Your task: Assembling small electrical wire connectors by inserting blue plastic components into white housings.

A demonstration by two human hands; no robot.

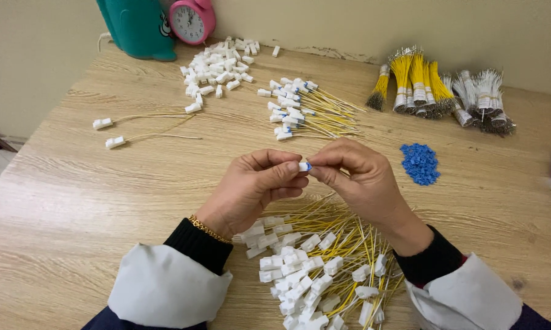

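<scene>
Fingers [288,168] of left hand [251,186] and right hand [358,177] both pinch one small white connector with blue clip [304,166], held above pile of yellow-wired connectors [315,263] at tabletop [74,201] near edge. Blue clips pile [420,163] sits right.

hands: left hand [251,186] and right hand [358,177] meet over the desk [74,201], pinching one white connector [303,166] with a blue tip
near edge: wired connectors [315,269] heaped under the hands
right: blue clips [420,164]
far edge: loose housings [217,68], wire bundles [440,91], clock [192,20]
</scene>
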